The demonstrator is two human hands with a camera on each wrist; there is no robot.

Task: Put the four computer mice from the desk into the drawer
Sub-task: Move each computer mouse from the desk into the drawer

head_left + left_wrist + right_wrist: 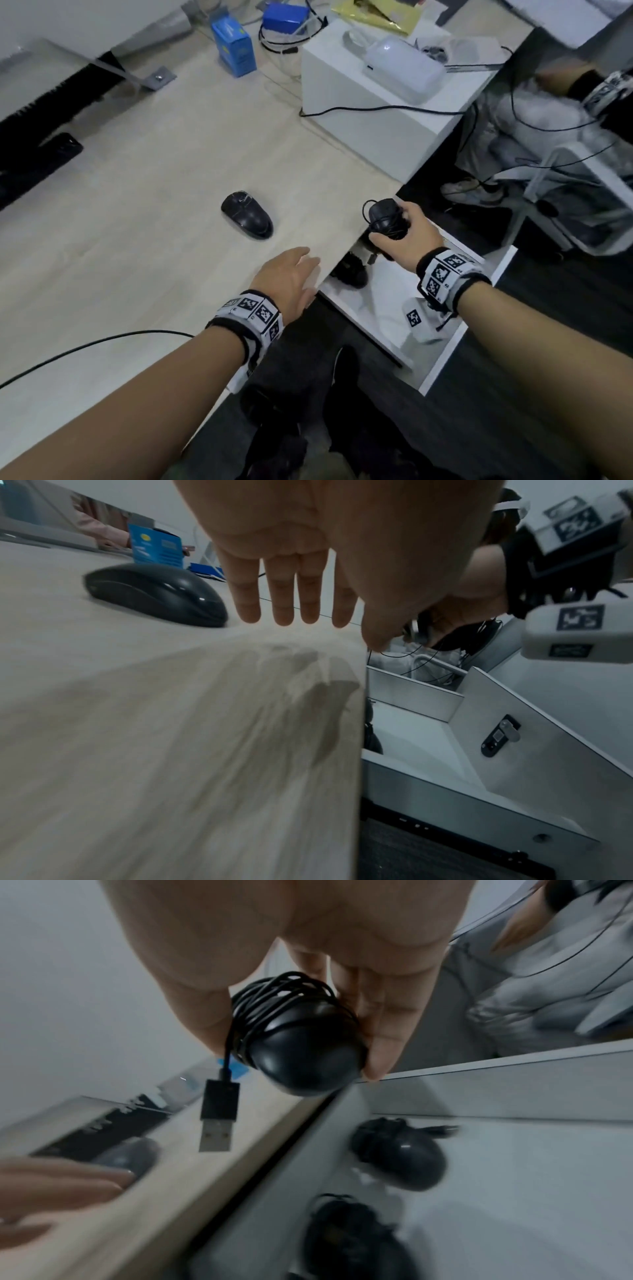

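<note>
At the right of centre in the head view, our right hand (pixel 407 236) grasps a black wired mouse (pixel 387 219), thumb on one side and fingers on the other, above the edge where the desk (pixel 137 205) meets the open white drawer (pixel 442 363). The right wrist view shows the cable wound around the mouse body, with the USB plug (pixel 219 1115) hanging free below it. We count two black mice already in the drawer: one (pixel 400 1153) in the middle right of that view, another (pixel 349 1240) at the bottom, both blurred. A fourth, a cordless-looking black mouse (pixel 247 214), sits on the desk at the middle of the head frame. Our left hand (pixel 291 277) is released, fingers straight, hovering low over the desk edge and holding nothing.

Assessment: we judge the step in hand to be the lowering of the third mouse into the drawer. To do it well, we should carry it clear of the desk edge first, then bring it down onto bare drawer floor beside the two mice there, not on top of them. The dangling plug is the weak point; it could catch on the drawer wall or desk edge, so it should go in first. Release only once the mouse rests on the floor
</note>
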